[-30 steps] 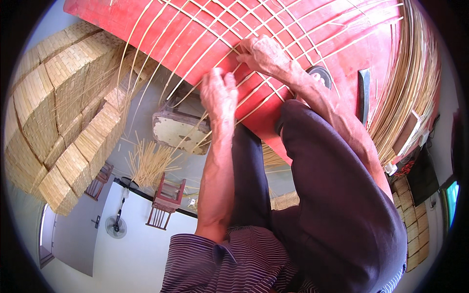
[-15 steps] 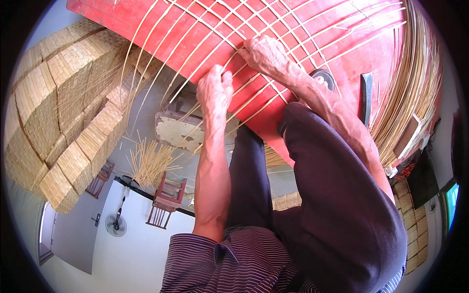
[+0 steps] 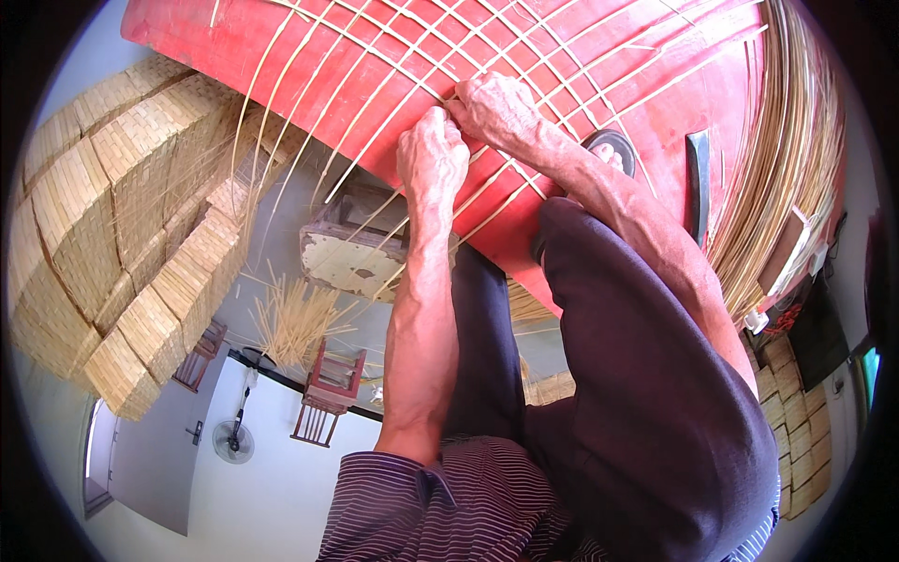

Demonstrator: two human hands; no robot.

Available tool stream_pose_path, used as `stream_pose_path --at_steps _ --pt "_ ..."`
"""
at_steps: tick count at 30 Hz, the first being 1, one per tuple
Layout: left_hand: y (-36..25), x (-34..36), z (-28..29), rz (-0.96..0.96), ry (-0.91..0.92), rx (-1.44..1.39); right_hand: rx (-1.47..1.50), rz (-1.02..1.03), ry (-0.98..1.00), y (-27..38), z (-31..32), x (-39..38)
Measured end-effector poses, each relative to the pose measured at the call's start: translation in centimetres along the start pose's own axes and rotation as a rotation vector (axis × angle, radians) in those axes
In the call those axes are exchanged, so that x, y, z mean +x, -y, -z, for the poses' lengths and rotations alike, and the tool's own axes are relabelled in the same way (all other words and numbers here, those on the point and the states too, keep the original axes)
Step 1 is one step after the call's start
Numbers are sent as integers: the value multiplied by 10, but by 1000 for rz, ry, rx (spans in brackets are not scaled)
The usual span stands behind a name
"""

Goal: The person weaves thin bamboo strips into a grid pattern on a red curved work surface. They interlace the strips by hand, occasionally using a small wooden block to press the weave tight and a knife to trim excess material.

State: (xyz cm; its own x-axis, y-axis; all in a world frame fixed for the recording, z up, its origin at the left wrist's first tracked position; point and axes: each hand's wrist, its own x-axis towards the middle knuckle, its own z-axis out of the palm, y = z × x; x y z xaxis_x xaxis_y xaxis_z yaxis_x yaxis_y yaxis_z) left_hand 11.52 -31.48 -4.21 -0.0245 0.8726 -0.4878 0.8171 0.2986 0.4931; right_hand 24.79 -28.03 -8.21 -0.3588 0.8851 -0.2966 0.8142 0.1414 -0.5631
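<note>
An open lattice of pale, narrow strips (image 3: 510,42), bamboo or cane by the look of them, lies across a red board (image 3: 384,140). At the lattice's near edge, my left hand (image 3: 433,155) is closed with its fingers curled round a strip. My right hand (image 3: 492,105) meets it just to the right, fingers pinched on a strip at a crossing; the fingertips are partly hidden. Long loose strip ends (image 3: 309,122) fan out past the board's left edge. My foot in a dark sandal (image 3: 613,150) rests on the board beside my right forearm.
A dark flat-bladed tool (image 3: 698,187) lies on the board at right. Beyond it curves a thick bundle of long strips (image 3: 782,140). Woven baskets (image 3: 103,215) are stacked at left. Below the board are a worn stool (image 3: 346,262), cut strips (image 3: 295,323), a chair (image 3: 328,384) and a fan (image 3: 233,440).
My left hand has moved up and right, closing the gap to my right hand, which has shifted slightly left. The view has tilted a little.
</note>
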Motion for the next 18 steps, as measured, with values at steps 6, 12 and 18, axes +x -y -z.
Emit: stream_pose_path --at_steps 6,12,18 --pt "12 -10 3 -48 -55 28 9 11 -42 -5 -3 -2" --pt "53 -30 11 -77 -199 0 327 -132 -69 -9 37 -37" --pt "92 -39 22 -153 -254 79 239 -604 -455 -97 99 -181"
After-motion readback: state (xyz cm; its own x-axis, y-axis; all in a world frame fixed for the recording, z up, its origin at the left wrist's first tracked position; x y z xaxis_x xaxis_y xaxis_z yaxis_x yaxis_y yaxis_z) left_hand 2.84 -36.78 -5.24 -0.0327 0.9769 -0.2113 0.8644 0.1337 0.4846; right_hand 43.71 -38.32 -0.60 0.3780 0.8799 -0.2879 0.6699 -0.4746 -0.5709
